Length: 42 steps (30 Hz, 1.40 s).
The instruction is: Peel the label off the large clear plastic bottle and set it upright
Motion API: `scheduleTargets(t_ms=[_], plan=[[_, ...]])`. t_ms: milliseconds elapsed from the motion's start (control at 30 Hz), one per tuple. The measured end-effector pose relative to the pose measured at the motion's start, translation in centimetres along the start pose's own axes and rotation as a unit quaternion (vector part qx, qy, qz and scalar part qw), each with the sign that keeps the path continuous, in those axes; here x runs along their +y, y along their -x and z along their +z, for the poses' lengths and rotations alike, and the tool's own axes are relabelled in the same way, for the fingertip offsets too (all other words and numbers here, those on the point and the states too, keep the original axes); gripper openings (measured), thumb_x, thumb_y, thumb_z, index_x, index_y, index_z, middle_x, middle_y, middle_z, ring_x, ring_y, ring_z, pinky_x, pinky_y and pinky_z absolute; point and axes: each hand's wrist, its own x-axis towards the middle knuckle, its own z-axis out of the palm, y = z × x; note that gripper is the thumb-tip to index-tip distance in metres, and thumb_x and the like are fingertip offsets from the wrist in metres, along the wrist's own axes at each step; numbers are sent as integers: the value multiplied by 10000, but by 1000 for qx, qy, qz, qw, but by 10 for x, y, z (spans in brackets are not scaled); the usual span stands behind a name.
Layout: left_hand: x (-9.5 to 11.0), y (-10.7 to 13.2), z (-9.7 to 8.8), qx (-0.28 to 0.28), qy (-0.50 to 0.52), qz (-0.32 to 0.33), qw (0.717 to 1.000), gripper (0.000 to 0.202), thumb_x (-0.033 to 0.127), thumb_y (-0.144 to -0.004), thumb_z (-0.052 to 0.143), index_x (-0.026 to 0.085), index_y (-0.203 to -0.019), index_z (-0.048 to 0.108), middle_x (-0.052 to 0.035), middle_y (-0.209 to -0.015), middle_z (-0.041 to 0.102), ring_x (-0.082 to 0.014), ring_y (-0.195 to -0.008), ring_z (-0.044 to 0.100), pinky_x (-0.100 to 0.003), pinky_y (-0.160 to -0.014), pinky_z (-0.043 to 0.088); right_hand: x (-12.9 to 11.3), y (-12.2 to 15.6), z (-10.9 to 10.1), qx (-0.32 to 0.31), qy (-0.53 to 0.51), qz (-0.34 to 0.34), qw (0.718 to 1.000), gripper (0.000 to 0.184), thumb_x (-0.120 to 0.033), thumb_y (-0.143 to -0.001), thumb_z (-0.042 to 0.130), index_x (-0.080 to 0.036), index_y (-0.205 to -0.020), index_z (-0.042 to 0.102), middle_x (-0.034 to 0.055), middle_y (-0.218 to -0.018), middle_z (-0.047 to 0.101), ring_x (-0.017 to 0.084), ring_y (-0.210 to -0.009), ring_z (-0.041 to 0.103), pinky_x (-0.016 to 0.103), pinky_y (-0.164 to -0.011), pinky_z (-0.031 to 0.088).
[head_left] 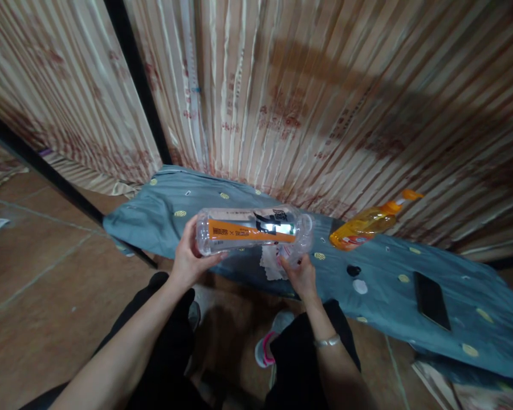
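A large clear plastic bottle [248, 230] with an orange band and black lettering lies sideways in the air above the cloth-covered bench. My left hand [190, 256] is wrapped round its base, thumb underneath. At the neck end, my right hand [301, 276] is closed on a small clear plastic container [291, 250] with pinkish print, held close against the bottle's mouth; its full shape is blurred and partly hidden. Below the bottle, a white tissue [270, 265] lies on the cloth. Right of my right hand are a small black cap [353, 270] and a white round cap [360, 286].
An orange pump bottle [363, 228] lies tilted at the back of the bench. Toward the right end is a black phone [431, 300]. Blue-green cloth [385, 307] covers the bench. Behind it hangs a striped curtain [248, 102], with a black metal pole [139, 80] at the left.
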Motion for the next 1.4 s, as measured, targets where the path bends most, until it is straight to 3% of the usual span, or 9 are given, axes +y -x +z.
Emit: scheduleTargets(t_ms=[233, 433, 733, 1400], plan=[[6, 1, -2, -11, -7, -14, 1000, 938, 541, -574, 917, 174, -1342, 521, -154, -1281, 650, -350, -1211, 645, -466, -1008, 564, 1, 1, 0, 2, -13, -4, 1000, 420, -535, -750, 688, -206, -992, 591, 112, -903, 729, 304, -899, 720, 422, -805, 560], [4, 0, -3, -8, -7, 1, 1000, 952, 526, -578, 922, 175, -1364, 515, -158, -1278, 656, -349, -1190, 657, -467, -978, 582, -2, 1, -1, -5, 0, 23, 1000, 440, -555, -743, 678, -204, -994, 596, 114, -881, 727, 319, -876, 714, 445, -781, 554], [4, 0, -1, 9, 4, 0, 1000, 1003, 558, -517, 938, 162, -1342, 525, -165, -1283, 654, -352, -1201, 648, -462, -987, 573, -1, 2, 0, 7, 3, 2, 1000, 398, -533, -760, 674, -215, -978, 578, 114, -903, 722, 310, -900, 713, 447, -817, 545], [11, -1, -1, -8, -15, 16, 1000, 989, 607, -556, 905, 171, -1353, 516, -162, -1264, 657, -358, -1182, 658, -474, -978, 581, 1, 0, 1, 10, 11, 21, 1000, 425, -575, -727, 686, -222, -930, 566, 88, -845, 718, 300, -839, 705, 412, -769, 539]])
